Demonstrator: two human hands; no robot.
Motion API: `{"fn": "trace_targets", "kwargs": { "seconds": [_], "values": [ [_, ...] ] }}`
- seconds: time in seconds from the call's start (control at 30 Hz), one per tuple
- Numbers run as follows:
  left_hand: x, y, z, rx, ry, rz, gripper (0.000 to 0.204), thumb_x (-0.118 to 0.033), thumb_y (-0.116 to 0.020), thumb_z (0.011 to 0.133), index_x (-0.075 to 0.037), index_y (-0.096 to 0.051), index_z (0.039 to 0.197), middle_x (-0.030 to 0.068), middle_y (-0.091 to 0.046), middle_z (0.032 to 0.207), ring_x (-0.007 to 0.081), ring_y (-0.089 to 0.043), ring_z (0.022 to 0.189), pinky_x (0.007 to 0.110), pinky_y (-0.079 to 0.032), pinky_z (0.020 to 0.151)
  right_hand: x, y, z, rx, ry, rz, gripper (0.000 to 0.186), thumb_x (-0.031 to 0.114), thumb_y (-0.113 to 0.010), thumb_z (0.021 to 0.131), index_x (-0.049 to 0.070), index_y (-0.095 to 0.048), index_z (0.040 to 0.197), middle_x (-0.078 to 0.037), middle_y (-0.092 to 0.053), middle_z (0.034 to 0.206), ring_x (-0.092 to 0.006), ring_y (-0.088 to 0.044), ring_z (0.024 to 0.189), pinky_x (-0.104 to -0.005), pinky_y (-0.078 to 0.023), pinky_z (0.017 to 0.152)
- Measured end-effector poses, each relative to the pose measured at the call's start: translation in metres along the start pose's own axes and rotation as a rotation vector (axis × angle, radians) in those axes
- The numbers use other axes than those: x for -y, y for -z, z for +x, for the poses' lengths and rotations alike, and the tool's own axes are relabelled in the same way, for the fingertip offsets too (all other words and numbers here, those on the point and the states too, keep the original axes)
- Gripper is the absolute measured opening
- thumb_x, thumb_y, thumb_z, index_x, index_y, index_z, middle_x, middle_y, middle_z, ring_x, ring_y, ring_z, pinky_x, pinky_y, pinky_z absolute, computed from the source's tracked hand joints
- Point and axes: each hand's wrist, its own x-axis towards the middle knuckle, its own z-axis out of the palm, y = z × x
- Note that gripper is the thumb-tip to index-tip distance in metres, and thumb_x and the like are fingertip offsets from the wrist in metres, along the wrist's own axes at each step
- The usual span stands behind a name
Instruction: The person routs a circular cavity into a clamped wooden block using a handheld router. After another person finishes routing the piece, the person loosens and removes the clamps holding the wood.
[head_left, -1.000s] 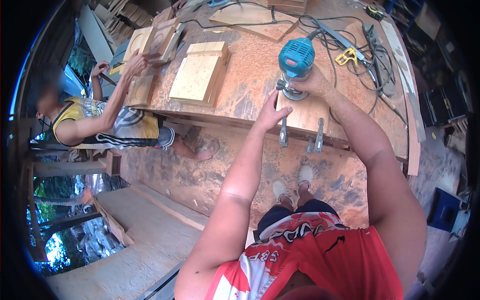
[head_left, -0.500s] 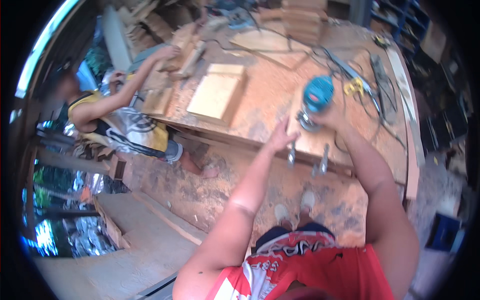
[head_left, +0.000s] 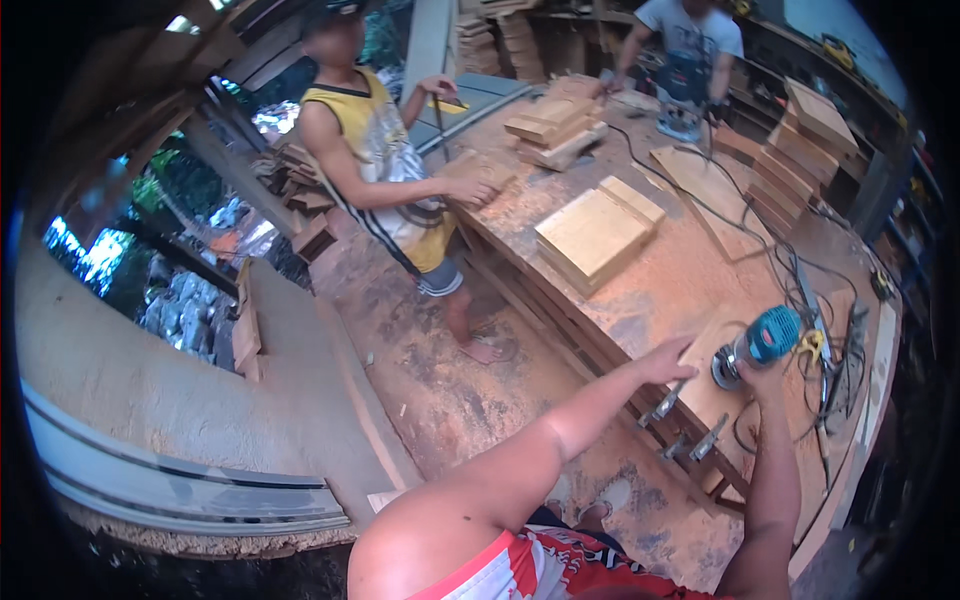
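My right hand (head_left: 762, 380) is closed around the lower body of a teal router (head_left: 770, 335), which stands on a light wooden board (head_left: 712, 398) at the near edge of the workbench. My left hand (head_left: 664, 362) lies on the board's left side, fingers stretched out and apart from the router. Just below that hand a metal clamp (head_left: 668, 402) grips the edge, and a second clamp (head_left: 709, 440) sits further right. The router's bit and part of its base are hidden from view.
Stacked wooden panels (head_left: 598, 232) lie mid-bench. Dark cables (head_left: 770, 262) and a yellow-handled tool (head_left: 811, 346) lie beyond the router. A co-worker in a yellow top (head_left: 372, 150) stands at the left; another in a grey shirt (head_left: 690, 40) holds a second router (head_left: 684, 90) across the bench.
The view has swung left and up, bringing the far co-worker into sight. The near co-worker stands more upright. My hands keep much the same places on the board and router.
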Motion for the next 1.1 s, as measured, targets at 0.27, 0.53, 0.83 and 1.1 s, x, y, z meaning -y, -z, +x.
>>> {"fn": "trace_targets", "kwargs": {
  "seconds": [0.27,0.53,0.83,1.1],
  "values": [
    [0.013,0.011,0.015,0.008,0.069,-0.115,0.066,-0.017,-0.070,0.078,0.003,-0.043,0.135,0.0209,-0.058,0.122,0.0257,-0.056,0.115,0.037,-0.041,0.100,0.023,-0.009,0.016,-0.049,-0.141,-0.187,0.071,0.019,-0.087,0.062,0.004,-0.054,0.123,-0.010,-0.063,0.115,-0.0213,-0.061,0.106,-0.0360,-0.048,0.095],
    [0.015,-0.005,0.014,0.063,0.077,-0.108,0.071,-0.011,-0.068,0.082,0.000,-0.033,0.143,0.0152,-0.051,0.132,0.0205,-0.050,0.121,0.033,-0.038,0.103,0.029,0.009,-0.001,-0.086,-0.191,-0.220,0.075,0.024,-0.089,0.060,0.003,-0.054,0.123,-0.010,-0.062,0.117,-0.0217,-0.059,0.109,-0.0361,-0.047,0.095],
    [0.035,-0.007,0.013,0.018,0.090,-0.119,0.077,-0.026,-0.072,0.077,0.000,-0.037,0.141,0.0251,-0.050,0.130,0.0336,-0.047,0.124,0.039,-0.035,0.106,0.035,0.012,0.000,-0.117,-0.170,-0.277,0.073,0.024,-0.089,0.059,0.003,-0.056,0.121,-0.009,-0.063,0.115,-0.0205,-0.060,0.108,-0.0358,-0.048,0.094],
    [0.029,-0.007,0.016,0.030,0.093,-0.137,0.077,-0.023,-0.072,0.078,-0.001,-0.035,0.142,0.0252,-0.049,0.130,0.0324,-0.046,0.124,0.039,-0.035,0.106,0.031,0.022,0.004,-0.215,-0.069,-0.215,0.075,0.026,-0.089,0.061,0.001,-0.053,0.122,-0.012,-0.062,0.116,-0.0223,-0.060,0.108,-0.0361,-0.049,0.093]
  ]
}}
